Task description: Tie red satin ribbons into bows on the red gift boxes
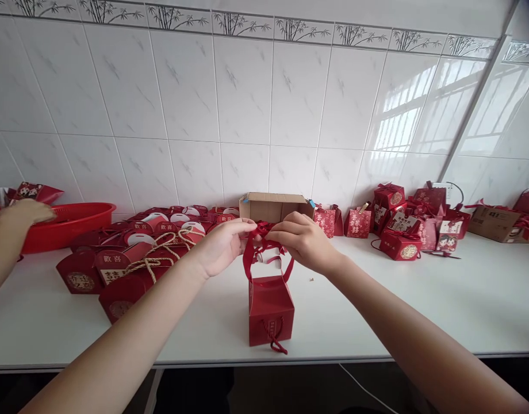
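Note:
A small red gift box [268, 299] stands upright near the table's front edge, with a twisted red cord [278, 345] hanging on its front. Above it, a red ribbon [248, 261] rises from both sides of the box. My left hand [223, 244] pinches the ribbon between thumb and fingers. Opposite it, my right hand [301, 238] has its fingers closed on the ribbon too. The hands are close together at its gathered top, and fingers partly hide the loops there. White rounded shapes, not clear in kind, show just behind the ribbon.
Left of me lie several red boxes [77, 273], some with tan rope [150, 263]. An open cardboard box [277, 207] stands against the wall. More red boxes [401, 246] are piled at right. Another person's hand [29, 213] is over a red basin [85, 215].

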Available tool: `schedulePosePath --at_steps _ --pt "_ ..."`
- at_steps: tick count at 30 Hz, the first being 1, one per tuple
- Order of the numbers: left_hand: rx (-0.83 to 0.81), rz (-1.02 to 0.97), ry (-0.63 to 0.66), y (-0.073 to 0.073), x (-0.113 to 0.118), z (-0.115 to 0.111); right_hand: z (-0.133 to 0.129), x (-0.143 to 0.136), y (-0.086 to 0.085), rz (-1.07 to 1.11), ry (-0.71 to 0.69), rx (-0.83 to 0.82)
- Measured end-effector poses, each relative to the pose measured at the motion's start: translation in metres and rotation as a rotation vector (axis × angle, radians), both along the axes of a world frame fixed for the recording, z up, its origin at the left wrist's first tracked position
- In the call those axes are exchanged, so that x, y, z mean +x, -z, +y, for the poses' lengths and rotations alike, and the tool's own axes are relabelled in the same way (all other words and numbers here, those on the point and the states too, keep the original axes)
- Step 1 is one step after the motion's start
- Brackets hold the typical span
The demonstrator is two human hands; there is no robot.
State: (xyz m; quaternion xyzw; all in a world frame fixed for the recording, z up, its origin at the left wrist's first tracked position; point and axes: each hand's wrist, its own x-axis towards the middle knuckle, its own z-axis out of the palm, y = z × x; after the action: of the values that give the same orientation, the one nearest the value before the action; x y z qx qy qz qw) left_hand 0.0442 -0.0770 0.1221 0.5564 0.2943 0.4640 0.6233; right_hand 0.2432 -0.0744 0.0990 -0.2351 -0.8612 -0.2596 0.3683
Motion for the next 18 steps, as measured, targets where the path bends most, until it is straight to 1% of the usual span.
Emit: schedulePosePath --at_steps 2,4,6,8,10,14,16,18 --pt "-0.006 0.008 0.026 0.001 -0.001 0.000 0.001 0.001 0.002 0.005 0.022 0.014" --pt "0.043 0.028 0.056 0.003 -0.001 -0.001 0.002 0.002 0.003 0.021 0.022 0.019" --pt "0.169 0.059 0.047 0.004 0.000 -0.004 0.002 0.002 0.005 0.078 -0.006 -0.001" --pt "0.339 0.135 -0.020 0.007 0.002 -0.009 0.001 -0.002 0.008 0.216 -0.060 -0.064" --pt "0.530 0.260 -0.165 0.010 0.004 -0.014 -0.001 -0.007 0.012 0.453 -0.116 -0.187" --pt "0.934 0.490 -0.551 0.019 0.006 -0.017 -0.006 -0.015 0.020 0.970 -0.185 -0.582" --pt "1.040 0.554 -0.695 0.021 0.002 -0.015 -0.007 -0.012 0.024 1.115 -0.189 -0.710" --pt "1.078 0.626 -0.789 0.023 -0.007 -0.012 -0.008 -0.001 0.029 1.174 -0.143 -0.742"
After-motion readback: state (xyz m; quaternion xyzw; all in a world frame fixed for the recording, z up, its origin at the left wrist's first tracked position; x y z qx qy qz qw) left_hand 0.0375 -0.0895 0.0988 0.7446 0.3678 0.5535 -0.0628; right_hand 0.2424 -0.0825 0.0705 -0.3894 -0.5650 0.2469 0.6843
